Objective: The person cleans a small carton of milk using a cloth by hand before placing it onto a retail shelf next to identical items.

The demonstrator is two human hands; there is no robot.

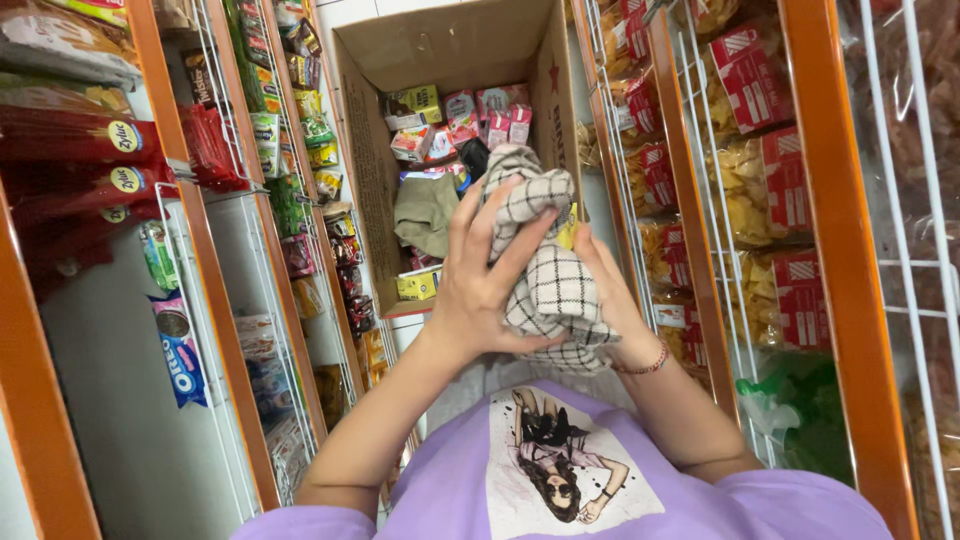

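Observation:
A white cloth with a black grid check (545, 270) is bunched between both hands at chest height, above an open cardboard box (370, 190). My left hand (478, 280) presses on its left side with fingers spread over the fabric. My right hand (610, 300), with a beaded bracelet on the wrist, cups it from below and the right. The cloth's top folds hang over the box's contents.
The box on the floor holds small snack packets (470, 115), a yellow carton (418, 284) and an olive-green cloth (425, 210). Orange-framed wire shelves flank the narrow aisle: packets and biscuits on the left (180, 350), bagged chips with red labels on the right (760, 180).

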